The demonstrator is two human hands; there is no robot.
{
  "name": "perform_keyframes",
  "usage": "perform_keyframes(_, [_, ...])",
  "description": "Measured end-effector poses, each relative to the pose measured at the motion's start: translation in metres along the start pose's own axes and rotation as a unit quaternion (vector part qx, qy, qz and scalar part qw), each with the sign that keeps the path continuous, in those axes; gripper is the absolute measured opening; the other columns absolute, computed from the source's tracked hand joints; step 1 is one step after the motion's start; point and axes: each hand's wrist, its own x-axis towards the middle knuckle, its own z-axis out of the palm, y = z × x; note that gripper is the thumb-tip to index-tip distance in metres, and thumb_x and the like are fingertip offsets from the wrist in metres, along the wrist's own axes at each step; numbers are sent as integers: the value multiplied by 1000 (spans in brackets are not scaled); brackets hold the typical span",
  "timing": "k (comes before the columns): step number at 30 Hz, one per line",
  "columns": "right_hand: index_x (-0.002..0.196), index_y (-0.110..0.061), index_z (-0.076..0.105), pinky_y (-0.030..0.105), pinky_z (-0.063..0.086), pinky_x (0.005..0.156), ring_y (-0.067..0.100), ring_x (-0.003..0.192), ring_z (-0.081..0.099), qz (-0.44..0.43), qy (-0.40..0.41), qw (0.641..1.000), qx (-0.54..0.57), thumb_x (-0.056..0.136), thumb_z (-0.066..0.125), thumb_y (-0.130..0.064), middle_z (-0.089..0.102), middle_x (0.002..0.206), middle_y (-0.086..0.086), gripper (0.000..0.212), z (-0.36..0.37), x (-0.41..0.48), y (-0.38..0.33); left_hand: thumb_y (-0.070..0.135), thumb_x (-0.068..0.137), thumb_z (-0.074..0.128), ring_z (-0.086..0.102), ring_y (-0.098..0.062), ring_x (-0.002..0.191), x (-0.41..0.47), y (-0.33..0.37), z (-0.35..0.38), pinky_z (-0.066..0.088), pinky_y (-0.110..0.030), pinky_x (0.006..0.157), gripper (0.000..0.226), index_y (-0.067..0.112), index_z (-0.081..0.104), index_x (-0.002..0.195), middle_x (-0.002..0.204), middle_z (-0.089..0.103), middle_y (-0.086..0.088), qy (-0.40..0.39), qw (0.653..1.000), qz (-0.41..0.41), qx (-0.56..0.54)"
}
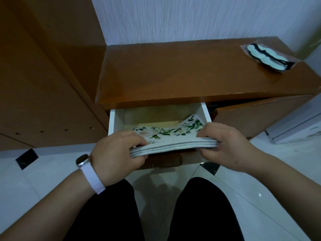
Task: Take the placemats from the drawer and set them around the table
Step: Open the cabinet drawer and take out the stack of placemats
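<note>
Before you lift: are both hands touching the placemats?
Touching. The head view shows the left hand and right hand each pinching an end of the stacked placemats.

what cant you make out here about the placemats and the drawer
Head view, the only one:
- Count of mats in the stack of placemats: the layered edges blur together.
- Rear of the drawer: hidden under the cabinet top.
- What else lies in the drawer: covered by the stack, the left hand and the right hand.
- Pale packet on the cabinet top: too blurred to identify.
- The table: outside the frame.
</note>
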Motion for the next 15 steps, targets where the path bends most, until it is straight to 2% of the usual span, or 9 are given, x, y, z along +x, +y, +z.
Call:
perform_keyframes(3, [85,-19,69,19,42,61,5,74,54,-3,24,1000,4,77,82,-10,59,80,-9,17,-3,-13,-4,42,68,69,58,-6,74,-9,12,-7,50,-32,58,18,34,70,85,81,63,18,27,1000,-1,3])
perform_keyframes(6, [86,-23,68,23,44,63,6,77,56,25,25,999,29,76,83,-17,59,84,-12,19,3,-13,0,49,66,75,57,-4,75,-10,9,-2,50,-34,61,23,35,69,83,81,62,19,5,997,-56,-47])
perform_keyframes(9, [89,-23,69,30,47,70,9,83,58,56,3,996,73,74,82,-35,60,89,-11,23,12,-12,8,65,60,76,58,-6,80,-13,-1,10,48,-25,68,37,36,69,82,82,62,18,-29,986,-95,-134])
perform_keyframes(11, [90,-24,69,27,47,75,10,87,59,67,-1,993,96,76,77,-50,61,91,-10,30,20,-17,13,69,60,71,59,-5,78,-17,-8,21,45,-18,68,38,35,69,78,79,65,14,0,973,-129,-190])
perform_keyframes(13, [82,-26,68,19,44,73,11,83,60,104,37,985,134,80,67,-51,63,85,-8,25,32,-23,13,57,67,73,59,-4,65,-22,-14,32,45,-17,61,29,29,70,73,70,67,7,47,947,-190,-253])
perform_keyframes(15, [70,-25,64,13,39,64,10,75,59,171,113,972,115,82,69,-42,61,75,-7,22,48,-27,14,36,75,77,56,-5,61,-28,-22,43,44,-20,59,15,27,68,69,64,63,4,87,946,-216,-225])
